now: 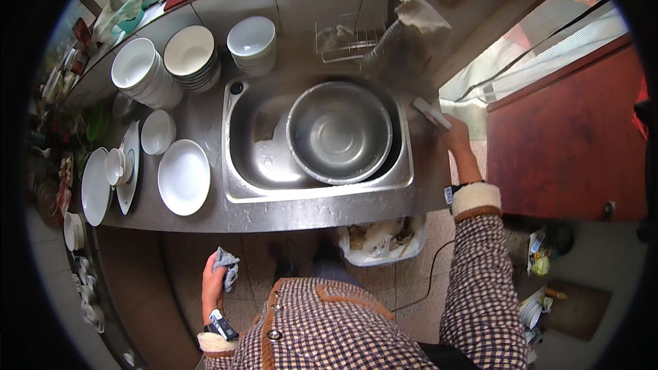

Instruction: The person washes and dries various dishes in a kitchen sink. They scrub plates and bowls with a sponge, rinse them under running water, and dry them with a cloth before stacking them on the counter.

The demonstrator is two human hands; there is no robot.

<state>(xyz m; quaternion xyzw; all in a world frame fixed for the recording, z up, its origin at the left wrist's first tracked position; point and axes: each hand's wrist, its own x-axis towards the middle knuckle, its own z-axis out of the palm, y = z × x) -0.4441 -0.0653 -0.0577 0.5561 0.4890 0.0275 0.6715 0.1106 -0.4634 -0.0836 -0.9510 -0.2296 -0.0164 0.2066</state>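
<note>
My left hand (213, 280) grips a crumpled grey-blue cloth (226, 269) in front of the counter, below its edge. At the right end of the counter, my right hand (459, 137) holds a white, narrow, flat object (432, 113) whose kind I cannot tell. Between them is a stainless steel sink (257, 164). A round metal basin (339, 133) rests in its right part, with no dishes inside. A white oval plate (184, 177) lies left of the sink, with a small white bowl (158, 132) behind it.
Stacked bowls (189, 51) line the back wall. More plates (96, 187) and small cups (117, 167) crowd the left end. A wire rack (349, 43) stands behind the sink beside a flexible metal hose (384, 41). A lined waste bin (383, 241) sits below. A red wooden surface (565, 139) is at right.
</note>
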